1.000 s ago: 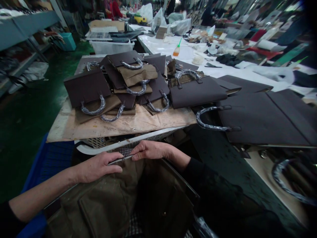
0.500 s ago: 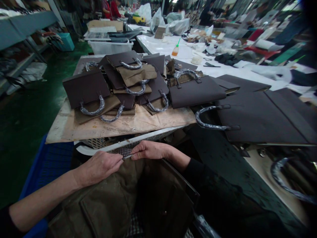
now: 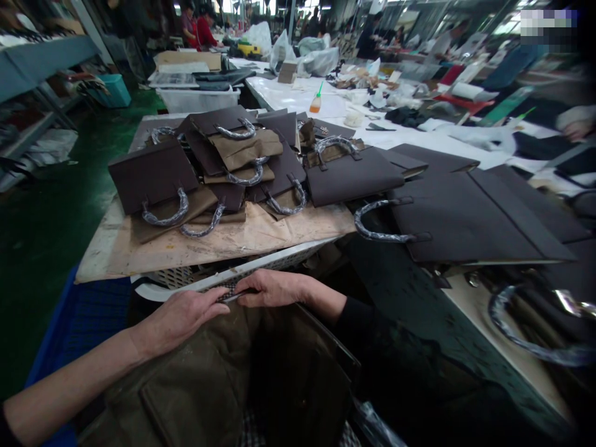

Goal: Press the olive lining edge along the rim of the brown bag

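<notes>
Across my lap lies a handbag [image 3: 195,372] of olive-brown fabric, its dark inside gaping toward the right. My left hand [image 3: 186,315] pinches the bag's far edge between thumb and fingers. Just right of it, my right hand [image 3: 274,288] is closed on the same edge, its fingertips close to the left ones. Between the hands shows a strip of small-checked cloth. A plastic-wrapped handle [image 3: 377,422] hangs low at the bag's right side. The fingertips partly hide the edge they grip.
Ahead, a pile of dark brown bags [image 3: 156,171] with wrapped handles lies on a cardboard-covered board [image 3: 279,231]. Below it are a white basket [image 3: 162,293] and a blue crate [image 3: 100,323]. More bags [image 3: 465,214] lie at right. A glue bottle [image 3: 315,102] stands farther back; people work beyond.
The view has shifted slightly, so the pile sits a little farther left. My left fingers have straightened somewhat along the edge; both hands stay on the bag.
</notes>
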The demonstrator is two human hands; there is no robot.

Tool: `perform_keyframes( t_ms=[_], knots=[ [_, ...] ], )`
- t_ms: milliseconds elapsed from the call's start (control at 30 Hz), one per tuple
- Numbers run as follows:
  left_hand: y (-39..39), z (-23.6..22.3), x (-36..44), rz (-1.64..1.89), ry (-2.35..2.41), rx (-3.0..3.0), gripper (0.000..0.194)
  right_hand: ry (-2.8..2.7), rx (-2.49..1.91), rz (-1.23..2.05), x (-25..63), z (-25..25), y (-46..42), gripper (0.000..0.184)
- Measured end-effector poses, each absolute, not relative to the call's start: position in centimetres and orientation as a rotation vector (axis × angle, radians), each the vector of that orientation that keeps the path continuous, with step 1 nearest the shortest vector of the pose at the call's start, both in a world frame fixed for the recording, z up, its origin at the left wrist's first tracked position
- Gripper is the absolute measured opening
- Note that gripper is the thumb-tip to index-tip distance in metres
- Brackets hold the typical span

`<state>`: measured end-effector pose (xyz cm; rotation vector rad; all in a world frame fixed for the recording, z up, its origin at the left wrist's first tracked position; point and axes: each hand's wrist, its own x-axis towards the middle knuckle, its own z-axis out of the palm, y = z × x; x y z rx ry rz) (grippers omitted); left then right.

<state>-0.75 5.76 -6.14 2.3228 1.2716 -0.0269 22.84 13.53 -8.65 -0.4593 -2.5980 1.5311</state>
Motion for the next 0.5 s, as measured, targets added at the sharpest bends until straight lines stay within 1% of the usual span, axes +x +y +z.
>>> perform_keyframes(
  t_ms=[67,133,267,400,500],
  knots=[
    [6.0,-6.0,0.0,-0.042,1.293,2.323,0.037,-2.620,-0.458,1.475,22.7,-8.6,13.5,0.025],
    [6.3,-5.8,0.6,-0.031,1.272,2.283,0.036,-2.626,-0.459,1.493,22.7,-8.8,13.6,0.026],
    [6.8,-5.5,1.3,0.024,1.232,2.190,0.041,-2.569,-0.434,1.650,23.4,-9.2,14.3,0.025],
    [6.9,-4.8,2.4,0.048,1.201,2.121,0.040,-2.593,-0.404,1.812,23.5,-9.1,14.9,0.025],
    [6.9,-3.3,3.3,0.051,1.154,2.054,0.043,-2.639,-0.481,1.734,23.1,-8.3,14.5,0.033]
  ],
)
